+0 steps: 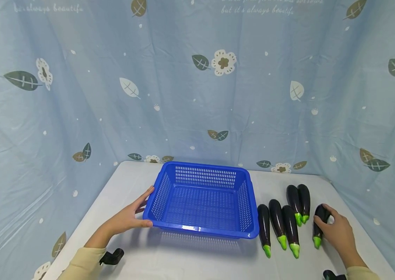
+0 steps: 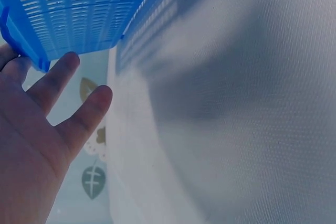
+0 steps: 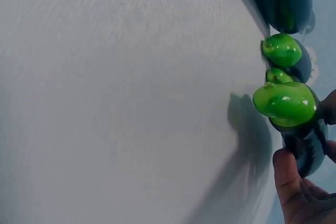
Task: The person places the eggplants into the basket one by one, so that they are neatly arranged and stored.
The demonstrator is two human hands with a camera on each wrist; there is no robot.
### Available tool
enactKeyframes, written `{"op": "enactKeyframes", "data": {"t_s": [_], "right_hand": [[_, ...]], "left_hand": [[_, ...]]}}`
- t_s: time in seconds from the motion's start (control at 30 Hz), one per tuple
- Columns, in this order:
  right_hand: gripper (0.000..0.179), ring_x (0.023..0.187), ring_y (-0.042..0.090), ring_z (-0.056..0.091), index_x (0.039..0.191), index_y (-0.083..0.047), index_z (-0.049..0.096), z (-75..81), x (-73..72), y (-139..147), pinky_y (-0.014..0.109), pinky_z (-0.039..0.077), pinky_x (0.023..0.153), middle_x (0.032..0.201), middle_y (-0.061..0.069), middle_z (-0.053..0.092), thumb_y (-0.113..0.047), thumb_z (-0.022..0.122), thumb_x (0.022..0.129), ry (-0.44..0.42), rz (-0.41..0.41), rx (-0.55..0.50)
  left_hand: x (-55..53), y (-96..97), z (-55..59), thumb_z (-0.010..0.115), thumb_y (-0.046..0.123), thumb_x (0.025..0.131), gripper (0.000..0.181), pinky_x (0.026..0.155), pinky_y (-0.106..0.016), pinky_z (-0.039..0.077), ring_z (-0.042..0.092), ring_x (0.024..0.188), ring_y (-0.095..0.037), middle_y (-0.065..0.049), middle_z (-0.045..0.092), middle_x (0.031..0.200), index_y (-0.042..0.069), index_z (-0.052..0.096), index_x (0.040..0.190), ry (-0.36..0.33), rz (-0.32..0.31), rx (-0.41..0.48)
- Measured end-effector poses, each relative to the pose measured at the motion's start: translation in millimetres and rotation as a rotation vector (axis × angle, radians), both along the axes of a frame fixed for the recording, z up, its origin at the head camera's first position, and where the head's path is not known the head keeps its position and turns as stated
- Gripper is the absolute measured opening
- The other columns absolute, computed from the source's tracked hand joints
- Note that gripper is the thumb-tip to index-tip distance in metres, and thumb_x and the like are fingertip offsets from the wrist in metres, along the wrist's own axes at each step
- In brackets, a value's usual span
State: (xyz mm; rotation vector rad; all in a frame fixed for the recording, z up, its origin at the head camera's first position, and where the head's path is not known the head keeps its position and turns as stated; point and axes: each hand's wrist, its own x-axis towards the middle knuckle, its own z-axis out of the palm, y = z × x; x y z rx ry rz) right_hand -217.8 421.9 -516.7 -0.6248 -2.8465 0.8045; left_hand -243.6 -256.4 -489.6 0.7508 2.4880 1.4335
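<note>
A blue plastic basket [image 1: 201,229] with slotted walls and nothing inside stands at the middle of the table. My left hand [image 1: 127,219] holds it by its left side, thumb at the front corner and fingertips along the rim. In the left wrist view two fingers [image 2: 86,119] stretch past the basket's wall [image 2: 84,14]. Off to the right, my right hand [image 1: 339,231] grips a dark purple eggplant [image 1: 320,229] between thumb and fingers. Its green stem end [image 3: 286,103] faces the camera in the right wrist view.
Three eggplants [image 1: 277,219] lie side by side just right of the basket. Two more eggplants [image 1: 293,200] lie behind, closer to the held one. A white cloth [image 1: 183,264] covers the table, and a blue patterned curtain [image 1: 183,97] hangs around it.
</note>
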Motion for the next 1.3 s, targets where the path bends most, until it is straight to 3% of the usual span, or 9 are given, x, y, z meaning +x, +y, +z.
{"op": "enactKeyframes", "data": {"t_s": [0.23,0.33,0.5,0.63,0.83,1.3], "right_hand": [[0.072,0.127,0.065,0.035,0.153,0.004,0.034,0.4,-0.9,-2.9,0.075,0.035,0.100,0.141,0.048,0.034,-0.034,0.060,0.098,0.049,0.045,0.018],[0.072,0.119,0.061,0.044,0.153,0.004,0.035,0.9,-1.8,-3.6,0.072,0.042,0.091,0.140,0.047,0.034,-0.035,0.060,0.098,0.058,0.060,0.017],[0.072,0.092,0.044,0.059,0.152,0.003,0.038,1.1,-2.4,-3.9,0.052,0.050,0.068,0.135,0.047,0.037,-0.038,0.061,0.098,0.082,0.084,0.037],[0.071,0.088,0.041,0.062,0.151,0.003,0.040,1.6,-2.5,-5.1,0.039,0.047,0.060,0.132,0.046,0.039,-0.038,0.063,0.098,0.108,0.105,0.056],[0.068,0.083,0.039,0.064,0.149,0.004,0.043,2.0,-1.5,-9.3,0.033,0.044,0.056,0.129,0.046,0.042,-0.036,0.065,0.098,0.164,0.137,0.063],[0.065,0.078,0.033,0.064,0.147,0.003,0.046,5.8,-3.1,-25.0,0.033,0.044,0.055,0.128,0.043,0.046,-0.032,0.068,0.097,0.237,0.195,0.068]], "left_hand": [[0.7,0.1,1.3,0.084,0.026,0.084,0.110,0.111,-0.066,0.035,0.031,0.144,-0.054,-0.016,0.009,0.170,0.018,0.009,0.165,-0.011,0.000,-0.002],[1.4,0.2,2.7,0.084,0.026,0.085,0.111,0.111,-0.066,0.035,0.031,0.144,-0.054,-0.017,0.009,0.170,0.018,0.008,0.165,-0.019,-0.002,-0.002],[2.2,0.1,3.5,0.084,0.026,0.085,0.111,0.111,-0.066,0.035,0.032,0.144,-0.053,-0.018,0.009,0.169,0.018,0.008,0.165,-0.023,0.000,-0.003],[2.5,0.2,3.4,0.084,0.027,0.085,0.111,0.111,-0.066,0.034,0.032,0.144,-0.053,-0.018,0.010,0.169,0.018,0.008,0.165,-0.027,0.003,-0.004],[2.7,0.7,4.3,0.084,0.027,0.085,0.111,0.111,-0.066,0.034,0.032,0.143,-0.054,-0.019,0.010,0.169,0.018,0.008,0.165,-0.038,0.006,-0.004],[3.2,1.3,5.2,0.083,0.026,0.085,0.111,0.112,-0.066,0.034,0.031,0.144,-0.054,-0.018,0.009,0.169,0.018,0.008,0.165,-0.050,0.008,0.003]]}}
